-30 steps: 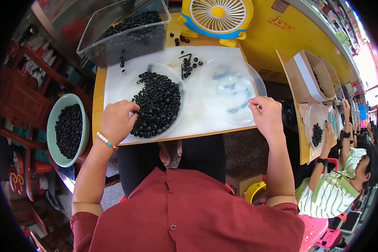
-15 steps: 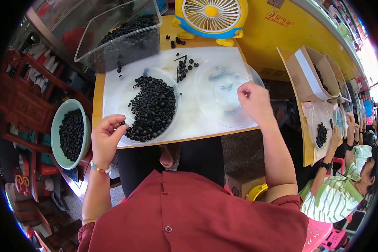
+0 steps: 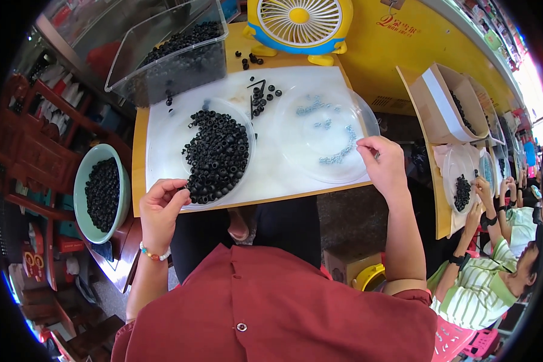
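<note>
My left hand point(image 3: 163, 211) is at the near left rim of a clear round tray point(image 3: 169, 145), thumb and fingers closed together. Its fingertips meet the edge of a heap of small black round knob-like pieces point(image 3: 218, 151), so what they pinch is hard to make out. My right hand point(image 3: 385, 168) hovers over the right rim of a second clear round tray point(image 3: 295, 136), its fingers pinched; anything between them is too small to name. Small silvery screw-like parts point(image 3: 339, 154) lie in that tray in loose clusters.
A clear bin point(image 3: 181, 66) of black pieces stands at the back left beside a yellow-blue fan point(image 3: 299, 24). Loose black pieces and a hex key point(image 3: 256, 83) lie between the trays. A green bowl point(image 3: 123, 199) sits left. Another person point(image 3: 482, 274) works at the right.
My left hand has moved right, up to the heap's edge. My right hand has shifted right and down toward the tray's rim, uncovering more of the silvery parts.
</note>
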`<state>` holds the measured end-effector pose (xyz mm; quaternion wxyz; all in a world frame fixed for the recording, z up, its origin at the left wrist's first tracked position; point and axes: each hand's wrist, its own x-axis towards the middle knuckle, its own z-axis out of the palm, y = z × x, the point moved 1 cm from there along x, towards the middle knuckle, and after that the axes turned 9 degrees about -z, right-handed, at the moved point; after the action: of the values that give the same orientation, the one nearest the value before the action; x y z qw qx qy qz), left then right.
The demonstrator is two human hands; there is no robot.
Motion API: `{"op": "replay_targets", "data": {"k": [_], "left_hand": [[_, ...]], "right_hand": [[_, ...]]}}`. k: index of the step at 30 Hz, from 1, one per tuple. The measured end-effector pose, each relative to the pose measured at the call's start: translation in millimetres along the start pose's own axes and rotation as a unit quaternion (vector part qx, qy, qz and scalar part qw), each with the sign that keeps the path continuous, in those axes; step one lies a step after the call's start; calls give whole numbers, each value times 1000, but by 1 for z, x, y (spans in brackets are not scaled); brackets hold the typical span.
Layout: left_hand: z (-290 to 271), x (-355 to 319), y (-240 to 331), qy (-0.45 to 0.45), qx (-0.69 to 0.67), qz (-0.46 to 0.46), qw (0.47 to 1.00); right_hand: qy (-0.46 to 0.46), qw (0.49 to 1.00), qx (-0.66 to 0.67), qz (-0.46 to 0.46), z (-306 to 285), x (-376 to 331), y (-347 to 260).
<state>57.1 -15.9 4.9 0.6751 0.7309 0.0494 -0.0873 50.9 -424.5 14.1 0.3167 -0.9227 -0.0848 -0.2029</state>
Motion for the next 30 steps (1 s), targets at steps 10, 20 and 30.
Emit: {"op": "replay_targets", "data": {"k": [10, 20, 30], "left_hand": [[7, -11, 6, 10, -10, 34, 999], [4, -19, 0, 20, -17, 8, 1000], [5, -16, -1, 30, -16, 8, 999]], "right_hand": [[106, 988, -103, -41, -1, -13, 16], [61, 961, -5, 270, 3, -22, 48], [80, 969, 72, 224, 13, -27, 51]]}}
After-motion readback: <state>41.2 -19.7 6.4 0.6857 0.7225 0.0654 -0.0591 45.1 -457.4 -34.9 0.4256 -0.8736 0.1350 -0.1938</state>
